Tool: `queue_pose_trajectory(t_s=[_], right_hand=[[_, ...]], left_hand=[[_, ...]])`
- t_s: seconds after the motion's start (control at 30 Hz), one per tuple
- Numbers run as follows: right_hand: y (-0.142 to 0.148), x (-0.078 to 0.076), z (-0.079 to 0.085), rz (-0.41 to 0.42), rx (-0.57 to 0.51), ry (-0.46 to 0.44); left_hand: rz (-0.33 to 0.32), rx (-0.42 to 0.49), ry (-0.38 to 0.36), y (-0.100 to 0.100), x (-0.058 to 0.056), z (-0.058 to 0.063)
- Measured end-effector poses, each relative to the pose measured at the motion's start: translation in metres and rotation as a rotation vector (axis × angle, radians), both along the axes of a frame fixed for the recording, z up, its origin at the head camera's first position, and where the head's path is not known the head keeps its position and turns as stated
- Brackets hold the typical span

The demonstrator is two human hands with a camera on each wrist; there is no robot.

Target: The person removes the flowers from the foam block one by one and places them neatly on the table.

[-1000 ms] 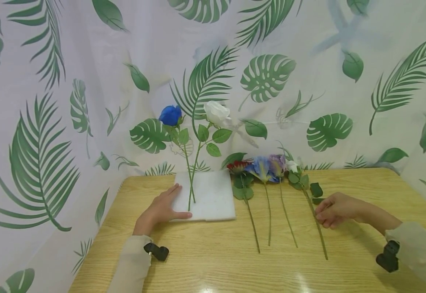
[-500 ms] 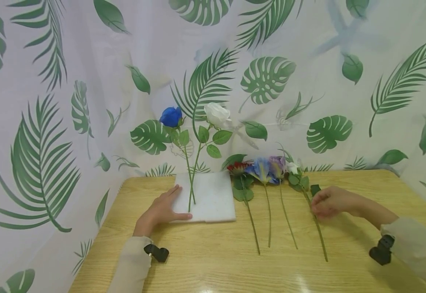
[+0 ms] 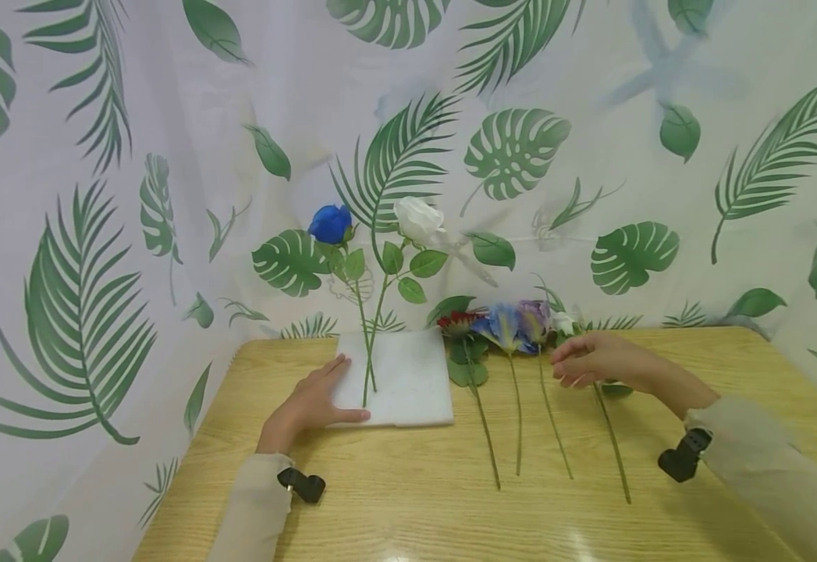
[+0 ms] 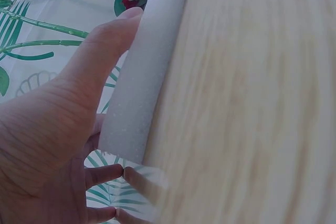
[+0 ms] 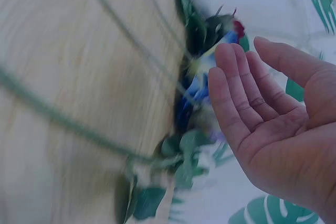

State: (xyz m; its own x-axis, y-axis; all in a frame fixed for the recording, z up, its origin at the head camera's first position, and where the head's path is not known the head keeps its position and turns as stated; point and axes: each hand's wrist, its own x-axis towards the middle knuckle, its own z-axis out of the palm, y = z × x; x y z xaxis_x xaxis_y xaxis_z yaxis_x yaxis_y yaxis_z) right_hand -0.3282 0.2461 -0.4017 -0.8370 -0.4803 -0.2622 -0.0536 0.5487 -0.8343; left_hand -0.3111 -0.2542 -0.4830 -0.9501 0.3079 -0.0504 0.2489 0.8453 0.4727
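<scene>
A blue rose (image 3: pixel 330 225) and a white rose (image 3: pixel 418 221) stand with crossing stems in a white foam block (image 3: pixel 415 382). My left hand (image 3: pixel 310 402) rests against the block's near left corner. Its thumb lies along the near edge, and its fingers stretch along the left side. My right hand (image 3: pixel 601 361) hovers over the lying flowers, palm facing left, fingers loosely extended with nothing in them. Beneath and beside it lie a flower with a white bloom (image 3: pixel 563 321), partly hidden by the hand, and a purple flower (image 3: pixel 534 320).
Left of the purple flower lie a blue iris-like flower (image 3: pixel 502 328) and a red flower (image 3: pixel 457 324), stems toward me. Everything rests on a wooden table (image 3: pixel 415 499). A leaf-printed curtain (image 3: pixel 261 94) hangs behind and at the left.
My right hand has left the white-bloomed flower's stem and moved left and slightly away from me, toward the blooms. The left hand, foam block and standing roses have stayed put.
</scene>
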Motion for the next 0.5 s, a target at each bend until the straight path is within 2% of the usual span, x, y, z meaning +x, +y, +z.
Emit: queue_pose_trajectory(t_s=[0.27, 0.5], right_hand=[[-0.039, -0.008, 0.006, -0.006, -0.061, 0.015], [-0.075, -0.014, 0.011, 0.019, -0.183, 0.017]], left_hand=[[-0.003, -0.006, -0.003, 0.000, -0.001, 0.000], [-0.002, -0.007, -0.005, 0.000, 0.000, 0.002]])
